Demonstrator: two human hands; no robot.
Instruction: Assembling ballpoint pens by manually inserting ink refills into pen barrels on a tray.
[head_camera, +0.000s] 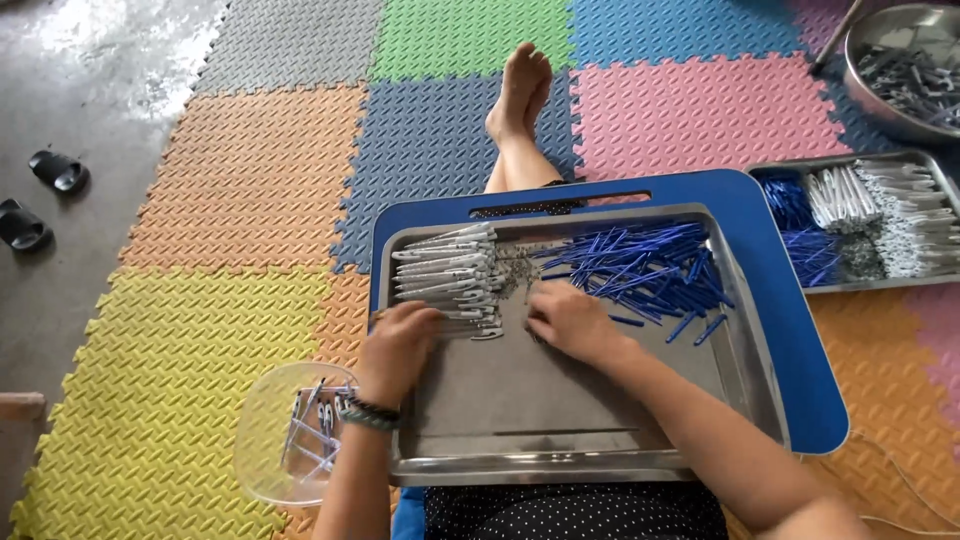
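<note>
Nearest to me, a dotted black garment (575, 512) covers the lap of the person sitting on the floor, and a steel tray (560, 465) rests over it on a blue lap desk (790, 330). Both hands are down inside the tray. Left hand (397, 345) lies at the near end of a row of white pen barrels (447, 272), fingers curled down onto them; whether its grip is closed on one I cannot tell. Right hand (570, 320) sits just beside that row, fingers bent onto the tray near a little heap of small grey metal parts (518, 275); its grip also cannot be made out from here.

White barrels lie side by side, slim and pointed, along the tray's left part. Thin blue plastic pieces (640, 268) are piled loosely in the far right corner, a few strays spread toward the rim. Near half of the tray is bare brushed metal with a raised lip all round.

Left of the tray, touching the wrist, a clear plastic bowl (270, 440) holds a few assembled pens. Interlocking foam mats (250, 180) in many colours, ribbed, cover the floor. Farther right sit a second tray (850, 165) of the same parts and a round metal basin (870, 95).
</note>
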